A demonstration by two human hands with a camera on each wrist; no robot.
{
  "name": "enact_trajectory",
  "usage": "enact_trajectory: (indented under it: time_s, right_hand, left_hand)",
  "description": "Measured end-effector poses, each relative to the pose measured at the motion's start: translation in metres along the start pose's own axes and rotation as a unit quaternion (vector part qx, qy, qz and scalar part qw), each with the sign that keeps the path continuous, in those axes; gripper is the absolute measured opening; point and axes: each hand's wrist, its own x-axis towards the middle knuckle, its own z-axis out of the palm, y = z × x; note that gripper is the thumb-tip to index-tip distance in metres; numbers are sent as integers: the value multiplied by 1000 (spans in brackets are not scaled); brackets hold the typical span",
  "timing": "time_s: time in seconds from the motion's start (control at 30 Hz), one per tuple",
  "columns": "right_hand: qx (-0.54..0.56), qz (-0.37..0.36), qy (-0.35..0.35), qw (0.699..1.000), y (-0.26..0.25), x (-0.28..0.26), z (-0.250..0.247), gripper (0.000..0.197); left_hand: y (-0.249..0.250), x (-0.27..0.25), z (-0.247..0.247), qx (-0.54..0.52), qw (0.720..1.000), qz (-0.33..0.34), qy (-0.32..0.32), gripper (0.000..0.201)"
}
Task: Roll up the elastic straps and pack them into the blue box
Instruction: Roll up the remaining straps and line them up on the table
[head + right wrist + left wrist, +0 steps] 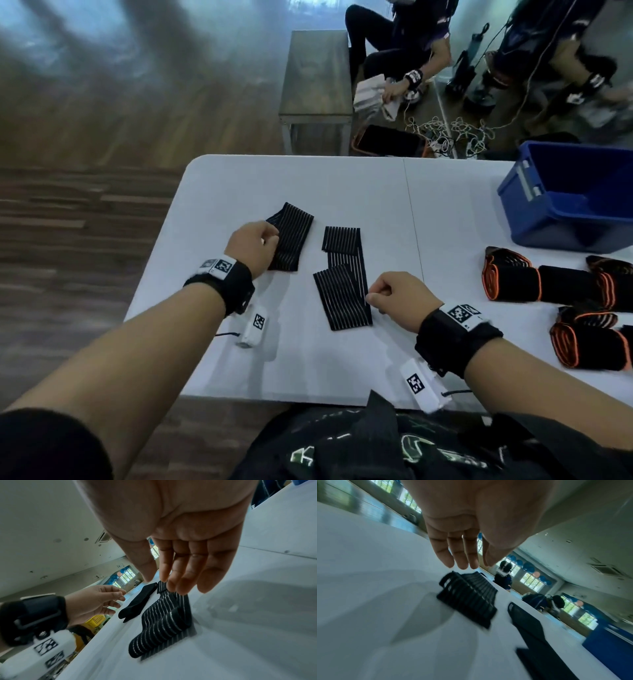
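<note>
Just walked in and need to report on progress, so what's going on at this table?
A person is packing elastic straps. Their left hand hovers at the edge of one striped strap, and their right hand is beside a longer striped strap that lies loosely folded; the wrist views show neither hand gripping anything. Several orange-edged straps lie loosely rolled up to the right. The blue box sits at the far right corner of the white table; nothing shows in the part of its inside that is visible.

The white table point(342, 185) carries two striped straps point(342, 274), orange-edged rolls point(513, 281) and the blue box point(575, 198).
</note>
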Motion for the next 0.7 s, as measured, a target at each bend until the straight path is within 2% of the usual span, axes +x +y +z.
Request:
enact_trajectory:
  time_s: [0.1,0.2,0.33,0.4,0.47,0.6,0.7]
  right_hand:
    - [-2,19,8,1000,-5,3,6,10]
    - [-1,36,19,999,-9,4,11,10]
    - [-6,61,22,998,-8,3,18,7]
    - [-6,71,22,997,-9,3,21,7]
    - [-1,79,21,997,-9,3,22,7]
    - [-2,83,24,996,-13,10,19,7]
    - [8,81,27,996,-17,24,18,7]
  left_hand:
    - [-9,41,-6,-5,999,-42,7,20]
    - [-10,74,0,-26,997,-70,-20,26]
    - [2,102,16,2,995,-56,-84,49]
    - [7,112,22,10,994,-44,-100,53]
    - [8,119,27,7,994,-43,-105,47]
    - [7,123,30,-97,990,-48,-96,12]
    - [9,111,21,-196,976,-33,-91,15]
